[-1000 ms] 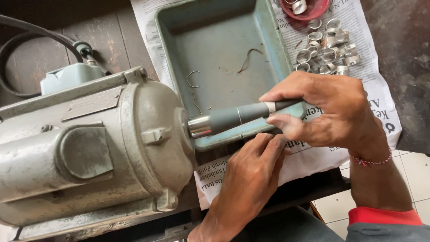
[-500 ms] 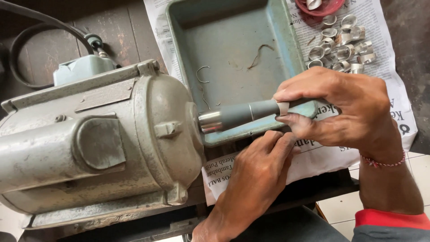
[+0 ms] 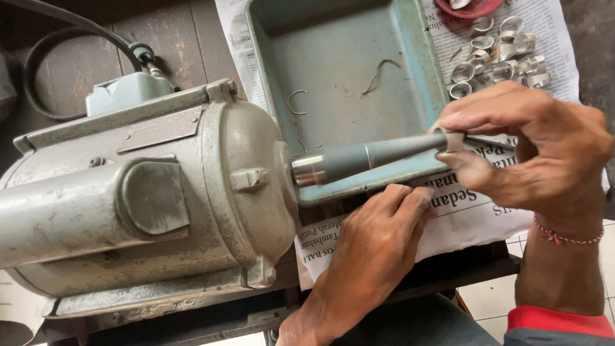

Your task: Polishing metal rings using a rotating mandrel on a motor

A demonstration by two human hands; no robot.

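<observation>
Nearest to you, your left hand (image 3: 368, 256) lies flat with the palm down on the newspaper (image 3: 461, 214) at the front edge of the surface. Its fingers are stretched out and grasp nothing; the fingertips reach up to the front rim of the blue-green metal tray (image 3: 419, 61).

A little farther, your right hand (image 3: 525, 147) has its grip closed on a small silver ring (image 3: 451, 139), pinched between the thumb below and the fingers above. The ring sits around the thin end of the grey tapered spindle (image 3: 378, 154), so it lies right inside the grip, at the fingertips. The spindle comes out from the end of the grey motor (image 3: 147, 198) on your left and runs over the front rim of the tray.

Farther away, to the right behind your right hand, a heap of other silver rings (image 3: 496, 57) lies on the newspaper, near a red dish (image 3: 467, 9) at the top edge.
</observation>
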